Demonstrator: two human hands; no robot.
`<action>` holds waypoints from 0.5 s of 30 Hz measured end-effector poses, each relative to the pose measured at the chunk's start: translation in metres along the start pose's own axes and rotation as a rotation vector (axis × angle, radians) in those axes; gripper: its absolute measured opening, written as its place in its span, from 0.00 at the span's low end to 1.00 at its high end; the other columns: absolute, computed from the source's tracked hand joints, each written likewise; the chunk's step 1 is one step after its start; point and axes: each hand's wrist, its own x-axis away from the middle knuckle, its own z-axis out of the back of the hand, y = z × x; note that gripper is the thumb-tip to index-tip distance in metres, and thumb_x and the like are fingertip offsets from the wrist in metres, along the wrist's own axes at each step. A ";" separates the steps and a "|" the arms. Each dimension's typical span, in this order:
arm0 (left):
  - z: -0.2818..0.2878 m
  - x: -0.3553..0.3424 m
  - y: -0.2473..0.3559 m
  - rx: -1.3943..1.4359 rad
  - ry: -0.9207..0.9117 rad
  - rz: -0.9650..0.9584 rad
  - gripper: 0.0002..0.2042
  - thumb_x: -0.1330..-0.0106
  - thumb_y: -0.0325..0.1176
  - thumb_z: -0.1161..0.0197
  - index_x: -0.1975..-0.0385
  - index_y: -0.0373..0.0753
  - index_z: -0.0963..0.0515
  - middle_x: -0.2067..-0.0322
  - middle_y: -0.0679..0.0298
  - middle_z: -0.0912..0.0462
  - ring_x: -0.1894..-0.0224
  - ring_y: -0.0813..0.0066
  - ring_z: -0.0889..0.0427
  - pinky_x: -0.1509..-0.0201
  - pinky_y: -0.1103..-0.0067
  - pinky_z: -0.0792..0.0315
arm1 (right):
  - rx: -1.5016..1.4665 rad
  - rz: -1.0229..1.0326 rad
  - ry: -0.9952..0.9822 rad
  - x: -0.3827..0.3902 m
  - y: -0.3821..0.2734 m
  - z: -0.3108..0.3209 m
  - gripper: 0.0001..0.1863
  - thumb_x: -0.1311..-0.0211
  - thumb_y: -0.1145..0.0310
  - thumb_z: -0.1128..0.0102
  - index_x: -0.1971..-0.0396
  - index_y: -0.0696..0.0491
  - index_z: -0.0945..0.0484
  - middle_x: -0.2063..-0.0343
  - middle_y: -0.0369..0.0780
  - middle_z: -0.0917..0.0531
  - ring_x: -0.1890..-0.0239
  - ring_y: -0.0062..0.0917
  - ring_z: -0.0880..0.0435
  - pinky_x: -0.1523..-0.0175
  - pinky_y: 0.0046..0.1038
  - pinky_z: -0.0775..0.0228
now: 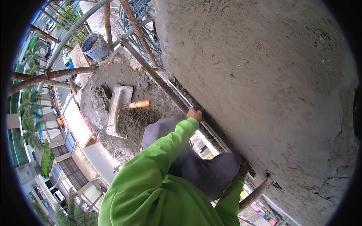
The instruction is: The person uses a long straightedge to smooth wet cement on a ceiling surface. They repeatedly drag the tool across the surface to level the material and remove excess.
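My left hand (194,114), at the end of a green sleeve, is closed around a long, thin straightedge (178,93) that runs along the foot of the plastered wall (271,90). Farther down the same bar, beside my knee, is my right hand (244,169); its fingers are mostly hidden in shadow. To the left, a hand float (120,111) with a long grey handle lies on a heap of wet mortar (151,116). Near it an orange handle (139,104) sticks out of the mortar; the tool's blade is not visible.
Scaffold pipes (158,81) cross above the mortar, and another pipe (255,194) meets the wall at lower right. A stained bucket (94,47) stands at the far left, near coiled blue rope (137,15). Gaps beside the platform show a street (100,160) far below.
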 end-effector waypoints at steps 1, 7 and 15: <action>0.007 0.011 0.014 0.129 0.008 -0.030 0.13 0.51 0.34 0.46 0.73 0.30 0.33 0.76 0.47 0.26 0.71 0.55 0.25 0.68 0.68 0.32 | 0.008 0.012 -0.005 -0.008 0.004 0.017 0.19 0.43 0.61 0.52 0.59 0.62 0.29 0.63 0.43 0.24 0.61 0.28 0.26 0.57 0.28 0.33; 0.012 0.011 0.003 0.295 0.098 -0.389 0.12 0.46 0.34 0.46 0.70 0.31 0.36 0.78 0.55 0.31 0.76 0.62 0.28 0.66 0.61 0.30 | 0.525 0.329 -0.054 -0.005 0.006 0.007 0.16 0.43 0.66 0.51 0.59 0.62 0.29 0.61 0.42 0.24 0.60 0.30 0.26 0.54 0.29 0.35; 0.057 0.050 0.064 0.461 -0.122 -0.475 0.09 0.43 0.26 0.47 0.66 0.33 0.39 0.73 0.59 0.34 0.73 0.71 0.27 0.69 0.65 0.24 | -0.427 0.086 -0.126 0.026 -0.010 -0.039 0.14 0.45 0.70 0.49 0.60 0.61 0.30 0.58 0.44 0.26 0.57 0.29 0.27 0.53 0.28 0.35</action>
